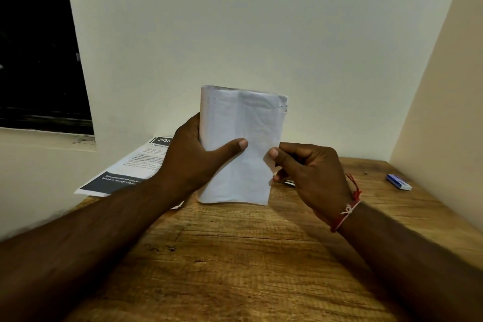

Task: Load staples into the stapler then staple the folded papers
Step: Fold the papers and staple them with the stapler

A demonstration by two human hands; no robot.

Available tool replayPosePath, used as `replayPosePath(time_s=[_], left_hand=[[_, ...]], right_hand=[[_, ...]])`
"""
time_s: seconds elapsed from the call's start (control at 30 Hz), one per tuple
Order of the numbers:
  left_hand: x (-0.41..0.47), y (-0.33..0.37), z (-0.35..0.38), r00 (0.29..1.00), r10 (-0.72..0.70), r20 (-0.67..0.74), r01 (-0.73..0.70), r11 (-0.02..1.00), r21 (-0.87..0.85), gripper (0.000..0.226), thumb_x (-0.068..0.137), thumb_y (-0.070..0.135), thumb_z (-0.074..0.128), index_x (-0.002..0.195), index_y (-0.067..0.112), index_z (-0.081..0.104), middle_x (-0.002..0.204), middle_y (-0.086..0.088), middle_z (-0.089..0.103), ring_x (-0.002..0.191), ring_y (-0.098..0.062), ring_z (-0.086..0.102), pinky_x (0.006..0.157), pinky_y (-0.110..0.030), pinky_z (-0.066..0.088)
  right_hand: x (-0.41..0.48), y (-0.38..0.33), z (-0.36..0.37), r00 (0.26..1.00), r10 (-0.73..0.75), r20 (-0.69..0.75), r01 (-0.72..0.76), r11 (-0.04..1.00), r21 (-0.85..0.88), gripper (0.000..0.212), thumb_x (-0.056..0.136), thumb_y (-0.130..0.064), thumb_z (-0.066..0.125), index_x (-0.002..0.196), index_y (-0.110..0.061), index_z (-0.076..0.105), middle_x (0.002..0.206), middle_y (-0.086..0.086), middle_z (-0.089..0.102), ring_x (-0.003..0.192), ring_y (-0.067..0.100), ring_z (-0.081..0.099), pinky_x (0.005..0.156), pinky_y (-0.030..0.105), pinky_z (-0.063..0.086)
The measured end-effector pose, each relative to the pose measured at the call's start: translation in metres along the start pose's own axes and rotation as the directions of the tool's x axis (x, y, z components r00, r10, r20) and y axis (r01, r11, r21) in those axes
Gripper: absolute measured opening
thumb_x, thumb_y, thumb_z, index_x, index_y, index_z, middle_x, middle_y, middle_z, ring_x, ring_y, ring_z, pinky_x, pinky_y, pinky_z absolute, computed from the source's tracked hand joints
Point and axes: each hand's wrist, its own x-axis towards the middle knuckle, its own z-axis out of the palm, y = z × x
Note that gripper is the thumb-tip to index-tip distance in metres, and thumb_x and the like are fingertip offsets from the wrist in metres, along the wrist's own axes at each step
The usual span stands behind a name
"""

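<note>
A wooden table [235, 256] with a strong grain fills the foreground. A printed sheet [130, 167] with dark bands lies flat at its far left edge. A small blue and white box [398, 181] lies at the far right, near the wall.

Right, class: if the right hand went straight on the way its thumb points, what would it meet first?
The folded papers, whose right edge the right hand pinches. Beyond that, probably the left hand, its thumb lying on the same face.
</note>
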Motion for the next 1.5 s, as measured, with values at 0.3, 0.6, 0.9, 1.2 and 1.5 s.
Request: replayPosePath(time_s=[0.3, 0.6, 0.9, 1.2, 1.5], left_hand=[[0.0, -0.001, 0.0, 1.0, -0.007, 0.017, 0.007, 1.0, -0.015, 0.086, 0.061, 0.075, 0.101, 0.132, 0.038, 0.07, 0.129, 0.01, 0.081, 0.119, -0.019, 0.08, 0.097, -0.053, 0.068], [0.0, 0.0, 0.001, 1.0, -0.013, -0.01, 0.013, 1.0, -0.022, 0.086, 0.059, 0.075, 0.102, 0.13, 0.037, 0.071, 0.127, 0.009, 0.082, 0.117, -0.021, 0.081, 0.094, -0.053, 0.069], [-0.001, -0.001, 0.002, 1.0, -0.03, 0.001, 0.03, 0.999, -0.041, 0.084, 0.063, 0.069, 0.104, 0.132, 0.034, 0.072, 0.129, 0.007, 0.081, 0.118, -0.022, 0.081, 0.095, -0.054, 0.069], [-0.003, -0.001, 0.001, 0.999, -0.039, 0.031, 0.041, 0.996, -0.073, 0.085, 0.064, 0.067, 0.104, 0.134, 0.031, 0.072, 0.131, 0.004, 0.082, 0.119, -0.026, 0.081, 0.095, -0.056, 0.069], [-0.003, 0.01, 0.0, 0.99, -0.131, 0.049, 0.138, 0.973, -0.186, 0.035, 0.091, 0.029, 0.093, 0.115, 0.007, 0.081, 0.108, -0.005, 0.089, 0.103, -0.026, 0.087, 0.097, -0.053, 0.07]], right_hand=[[0.0, -0.001, 0.0, 0.998, -0.007, 0.059, 0.008, 1.0, -0.03, 0.015, 0.101, -0.022, 0.079, 0.1, -0.034, 0.088, 0.096, -0.006, 0.087, 0.072, 0.031, 0.079, 0.083, 0.062, 0.066], [-0.003, -0.004, 0.001, 0.999, -0.002, 0.039, 0.001, 1.0, 0.012, 0.016, 0.099, -0.02, 0.082, 0.112, -0.028, 0.087, 0.098, -0.002, 0.087, 0.077, 0.041, 0.078, 0.082, 0.058, 0.068], [-0.002, -0.004, 0.0, 0.999, -0.025, 0.028, 0.027, 0.998, -0.051, 0.013, 0.102, -0.023, 0.078, 0.108, -0.03, 0.087, 0.094, 0.0, 0.087, 0.076, 0.035, 0.08, 0.081, 0.058, 0.067], [-0.001, -0.001, -0.001, 1.0, 0.004, 0.021, -0.003, 0.997, -0.078, 0.008, 0.099, -0.022, 0.082, 0.101, -0.018, 0.088, 0.09, 0.005, 0.085, 0.078, 0.024, 0.079, 0.077, 0.052, 0.07], [0.007, 0.004, -0.011, 0.999, 0.035, 0.0, -0.035, 0.999, 0.006, 0.018, 0.102, -0.023, 0.078, 0.092, -0.008, 0.081, 0.089, 0.029, 0.075, 0.07, 0.024, 0.066, 0.074, 0.046, 0.063]])
